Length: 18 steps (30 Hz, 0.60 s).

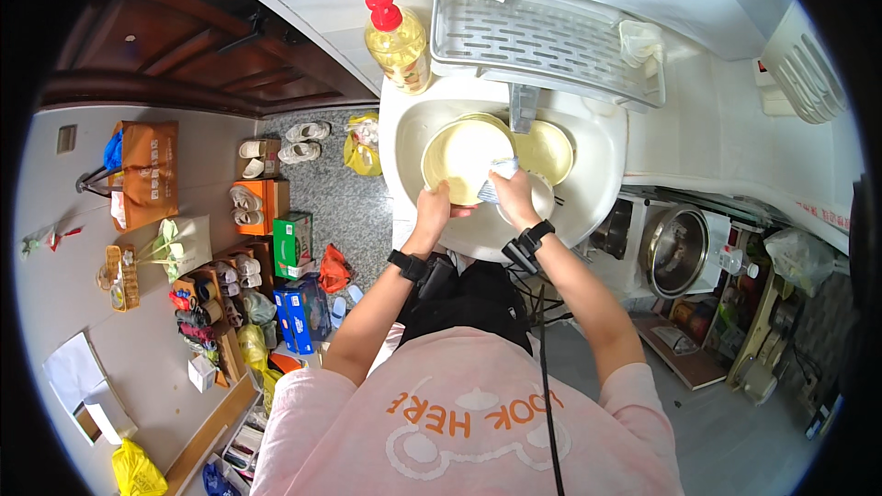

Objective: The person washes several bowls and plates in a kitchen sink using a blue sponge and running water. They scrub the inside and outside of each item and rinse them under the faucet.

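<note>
Over the white sink basin (pixel 592 200), my left hand (pixel 434 210) grips the near rim of a pale yellow bowl (pixel 462 151), thumb on its edge. A striped cleaning cloth (pixel 497 179) is pinched in my right hand (pixel 515 196), at the right side of that bowl. Strong glare hides the bowl's inside. Another yellow bowl (pixel 548 151) lies in the basin to the right, beneath the faucet (pixel 524 107). Partly under my right hand is a smaller white bowl (pixel 542 198). Tips of dark utensils, perhaps chopsticks, show beside it.
A dish soap bottle (pixel 400 48) with a red cap stands on the sink's back left corner. Behind the faucet sits a slotted drying rack (pixel 530 34). To the right are a steel basin (pixel 677 251) and a white counter (pixel 723 145). Shoes and boxes (pixel 293 244) line the left floor.
</note>
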### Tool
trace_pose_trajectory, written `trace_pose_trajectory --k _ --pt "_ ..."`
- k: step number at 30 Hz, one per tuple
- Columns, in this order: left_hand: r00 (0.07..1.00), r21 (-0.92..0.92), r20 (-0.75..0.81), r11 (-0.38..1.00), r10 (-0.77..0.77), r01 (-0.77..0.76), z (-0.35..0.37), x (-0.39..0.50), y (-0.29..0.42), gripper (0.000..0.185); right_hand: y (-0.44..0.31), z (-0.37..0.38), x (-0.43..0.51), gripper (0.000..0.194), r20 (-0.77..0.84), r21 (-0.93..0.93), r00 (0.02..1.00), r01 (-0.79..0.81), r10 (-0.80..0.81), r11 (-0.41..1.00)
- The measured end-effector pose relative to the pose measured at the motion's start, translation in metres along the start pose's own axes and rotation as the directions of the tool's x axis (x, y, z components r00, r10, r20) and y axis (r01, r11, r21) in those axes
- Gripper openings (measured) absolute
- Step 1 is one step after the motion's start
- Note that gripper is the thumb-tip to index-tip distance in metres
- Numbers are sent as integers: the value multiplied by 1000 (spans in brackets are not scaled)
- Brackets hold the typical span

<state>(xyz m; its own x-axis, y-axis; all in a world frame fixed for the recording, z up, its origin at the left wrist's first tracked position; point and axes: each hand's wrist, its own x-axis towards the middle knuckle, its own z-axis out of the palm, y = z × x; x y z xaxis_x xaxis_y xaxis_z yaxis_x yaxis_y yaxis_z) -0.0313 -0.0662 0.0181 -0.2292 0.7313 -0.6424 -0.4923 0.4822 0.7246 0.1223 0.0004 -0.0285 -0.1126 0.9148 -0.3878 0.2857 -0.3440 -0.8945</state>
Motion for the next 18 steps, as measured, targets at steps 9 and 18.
trace_pose_trajectory --k 9,18 --pt "910 958 237 76 340 -277 -21 18 45 32 -71 -26 -2 30 221 -540 894 445 -389 714" --pt "946 639 -134 756 295 -145 -11 4 21 34 -25 -3 -8 28 -21 -31 1000 -8 8 999"
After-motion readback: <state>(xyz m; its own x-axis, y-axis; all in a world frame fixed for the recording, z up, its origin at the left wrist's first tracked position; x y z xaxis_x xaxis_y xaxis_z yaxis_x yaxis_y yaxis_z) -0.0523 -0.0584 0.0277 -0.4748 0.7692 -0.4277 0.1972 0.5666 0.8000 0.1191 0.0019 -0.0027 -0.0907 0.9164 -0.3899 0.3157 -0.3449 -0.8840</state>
